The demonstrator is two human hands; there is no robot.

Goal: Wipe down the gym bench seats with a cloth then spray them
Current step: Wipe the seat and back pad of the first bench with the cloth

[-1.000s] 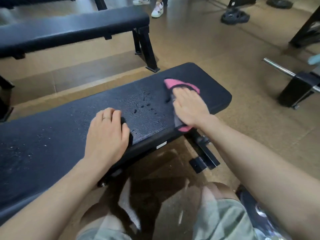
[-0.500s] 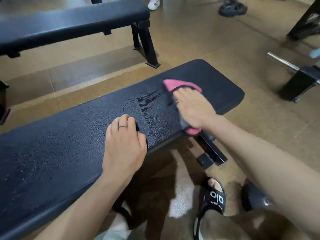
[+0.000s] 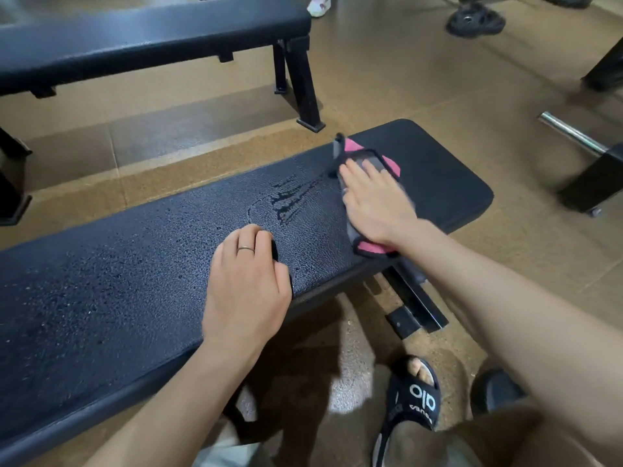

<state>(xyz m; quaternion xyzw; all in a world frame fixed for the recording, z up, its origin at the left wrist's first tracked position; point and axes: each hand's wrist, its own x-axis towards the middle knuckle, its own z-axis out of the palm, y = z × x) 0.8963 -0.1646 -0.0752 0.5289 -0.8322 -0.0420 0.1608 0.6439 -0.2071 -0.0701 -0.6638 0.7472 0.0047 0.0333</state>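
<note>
A black padded gym bench (image 3: 135, 281) runs from lower left to the right, and its top is wet with fine droplets. Smeared wet streaks (image 3: 293, 200) lie near its middle. My right hand (image 3: 374, 203) presses flat on a pink and grey cloth (image 3: 352, 145) with dark trim, near the bench's right end. The cloth's pink corners show beyond my fingertips and under my wrist. My left hand (image 3: 246, 281) rests knuckles-up on the near edge of the bench, fingers curled under, with a ring on one finger. No spray bottle is in view.
A second black bench (image 3: 151, 38) stands parallel behind, with its leg (image 3: 303, 89) close to the near bench. A steel bar and black stand (image 3: 593, 170) are at the right. Weight plates (image 3: 475, 21) lie on the floor far right. My sandalled foot (image 3: 414, 396) is below the bench.
My right hand has pushed the cloth to the right along the bench, smearing the droplets into streaks. My left hand has stayed on the near edge.
</note>
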